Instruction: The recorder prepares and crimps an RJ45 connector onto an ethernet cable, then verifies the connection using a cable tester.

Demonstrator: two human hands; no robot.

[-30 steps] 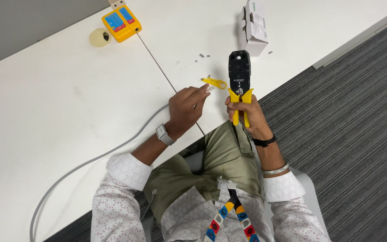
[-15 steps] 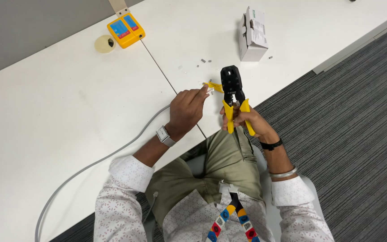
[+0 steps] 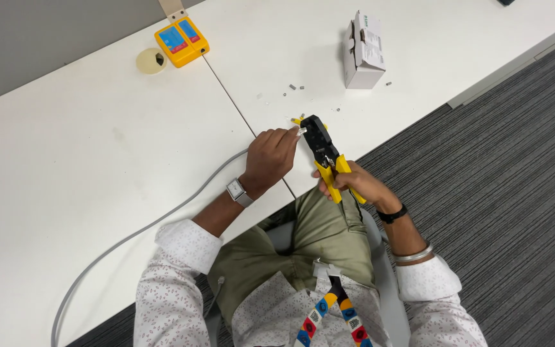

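Your right hand [image 3: 354, 185] is wrapped around the yellow handles of the crimping pliers [image 3: 324, 156], fingers pressed together on them, with the black head pointing up and away from you over the edge of the white table [image 3: 97, 160]. Compared with a second ago, the pliers have tilted: they stood nearly upright then, and now the head leans toward your left hand [image 3: 272, 157]. That hand has closed in too. Its fingertips are pinching the end of the grey cable [image 3: 142, 228] with a small clear plug [image 3: 302, 130] on it, and the plug now sits right at the side of the black head, touching it or just entering it; you cannot tell from here how far in it is. A short yellow piece shows just behind the head, too small to make out.

So the two have come together, the plug meeting the tool where before they were apart.

The cable trails from your left hand back across the table and off its near-left edge. Small loose bits [image 3: 290, 88] lie scattered on the table beyond the pliers, near a white cardboard box [image 3: 364, 51]. Farther off, a yellow tester [image 3: 182, 40] with blue panels sits by a round cream cable port [image 3: 152, 60].
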